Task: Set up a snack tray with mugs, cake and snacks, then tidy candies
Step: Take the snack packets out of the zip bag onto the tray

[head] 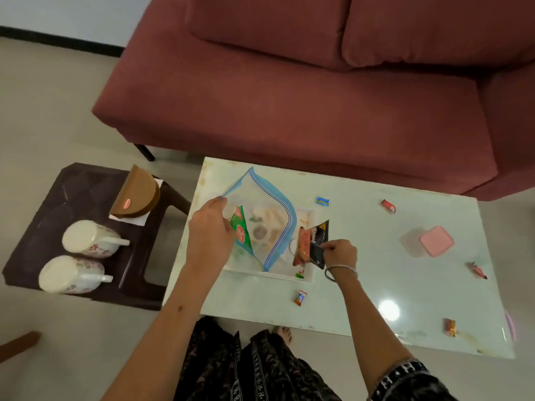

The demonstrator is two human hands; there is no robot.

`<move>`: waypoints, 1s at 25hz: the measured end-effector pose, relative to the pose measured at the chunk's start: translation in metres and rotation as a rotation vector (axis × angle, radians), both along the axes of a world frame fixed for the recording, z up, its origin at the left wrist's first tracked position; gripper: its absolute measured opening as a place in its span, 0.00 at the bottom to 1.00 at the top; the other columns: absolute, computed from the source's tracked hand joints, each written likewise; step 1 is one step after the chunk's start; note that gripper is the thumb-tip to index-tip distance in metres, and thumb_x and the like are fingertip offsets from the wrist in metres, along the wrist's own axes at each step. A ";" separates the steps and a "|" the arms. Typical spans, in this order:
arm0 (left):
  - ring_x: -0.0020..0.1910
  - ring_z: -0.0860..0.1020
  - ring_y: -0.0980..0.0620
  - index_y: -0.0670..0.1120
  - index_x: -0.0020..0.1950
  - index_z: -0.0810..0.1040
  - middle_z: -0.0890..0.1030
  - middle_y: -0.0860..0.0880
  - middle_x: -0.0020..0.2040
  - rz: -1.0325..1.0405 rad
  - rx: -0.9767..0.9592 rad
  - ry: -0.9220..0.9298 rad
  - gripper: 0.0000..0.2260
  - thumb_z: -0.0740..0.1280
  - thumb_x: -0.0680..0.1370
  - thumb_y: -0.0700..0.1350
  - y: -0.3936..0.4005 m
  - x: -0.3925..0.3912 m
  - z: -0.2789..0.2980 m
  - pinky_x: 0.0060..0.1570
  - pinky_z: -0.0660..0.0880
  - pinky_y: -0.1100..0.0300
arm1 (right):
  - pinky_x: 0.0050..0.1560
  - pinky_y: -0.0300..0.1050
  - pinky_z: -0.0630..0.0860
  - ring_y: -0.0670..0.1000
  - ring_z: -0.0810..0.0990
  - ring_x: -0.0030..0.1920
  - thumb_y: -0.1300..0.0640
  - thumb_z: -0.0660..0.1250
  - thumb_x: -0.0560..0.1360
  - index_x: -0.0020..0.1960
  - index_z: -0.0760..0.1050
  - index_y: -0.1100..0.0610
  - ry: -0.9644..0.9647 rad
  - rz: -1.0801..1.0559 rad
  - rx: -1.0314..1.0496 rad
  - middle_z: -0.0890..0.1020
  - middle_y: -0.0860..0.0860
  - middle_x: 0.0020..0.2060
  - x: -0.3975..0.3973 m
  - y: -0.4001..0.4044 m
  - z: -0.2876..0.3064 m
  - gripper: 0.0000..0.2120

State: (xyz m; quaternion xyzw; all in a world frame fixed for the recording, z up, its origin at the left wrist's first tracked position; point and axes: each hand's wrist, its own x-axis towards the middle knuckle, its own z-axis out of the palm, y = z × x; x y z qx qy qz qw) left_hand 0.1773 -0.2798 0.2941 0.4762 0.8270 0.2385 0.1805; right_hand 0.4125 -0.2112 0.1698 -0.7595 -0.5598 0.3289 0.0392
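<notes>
left hand [211,227] pinches the rim of the blue-edged zip bag [260,215], holding its mouth wide over the white tray [307,277] on the glass table [405,285], a green packet [241,230] showing inside. right hand [339,252] grips a black-and-orange snack packet [314,243] just beside the bag's opening. wrapped candies [388,205] lie scattered across the table, and two mugs [86,238] lie on their sides on the dark stool [43,215] beside the cake [139,195].

No text could be read for certain. The cake box [136,195] on the dark stool's [58,198] far edge bore a red oval label, blurred. The black snack packet [318,241] showed pale lettering, too smeared to make out.
</notes>
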 end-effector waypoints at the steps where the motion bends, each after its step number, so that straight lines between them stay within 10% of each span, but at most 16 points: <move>1: 0.57 0.78 0.42 0.37 0.63 0.73 0.78 0.39 0.61 0.011 0.006 0.001 0.18 0.63 0.73 0.33 -0.003 0.002 -0.003 0.56 0.76 0.50 | 0.52 0.44 0.74 0.61 0.80 0.52 0.69 0.61 0.70 0.48 0.83 0.62 0.037 -0.005 -0.025 0.84 0.59 0.49 0.005 -0.004 -0.016 0.14; 11: 0.59 0.77 0.44 0.37 0.63 0.74 0.78 0.41 0.62 0.076 -0.041 -0.019 0.17 0.61 0.74 0.32 -0.030 0.039 -0.022 0.61 0.71 0.57 | 0.46 0.45 0.74 0.62 0.80 0.52 0.62 0.65 0.72 0.48 0.81 0.65 -0.036 -0.164 -0.221 0.83 0.62 0.49 0.054 0.005 -0.051 0.09; 18: 0.62 0.75 0.45 0.39 0.66 0.71 0.76 0.42 0.64 0.048 -0.078 -0.023 0.18 0.62 0.75 0.35 -0.034 0.060 -0.016 0.64 0.70 0.54 | 0.44 0.47 0.77 0.56 0.83 0.37 0.56 0.65 0.72 0.40 0.77 0.56 0.581 -0.276 0.564 0.83 0.55 0.34 -0.021 0.015 0.069 0.05; 22: 0.65 0.73 0.47 0.40 0.67 0.71 0.75 0.44 0.66 0.006 -0.063 -0.024 0.19 0.63 0.75 0.36 -0.039 0.073 -0.006 0.67 0.68 0.54 | 0.45 0.47 0.76 0.57 0.82 0.41 0.48 0.67 0.71 0.39 0.79 0.64 0.223 0.423 -0.032 0.84 0.59 0.37 -0.067 -0.002 0.070 0.18; 25: 0.65 0.73 0.47 0.41 0.67 0.70 0.74 0.44 0.67 -0.002 -0.044 -0.028 0.20 0.64 0.75 0.36 -0.043 0.081 0.002 0.67 0.69 0.53 | 0.45 0.45 0.73 0.58 0.79 0.51 0.46 0.70 0.70 0.54 0.75 0.64 0.028 0.513 -0.319 0.79 0.58 0.48 -0.078 -0.013 0.044 0.23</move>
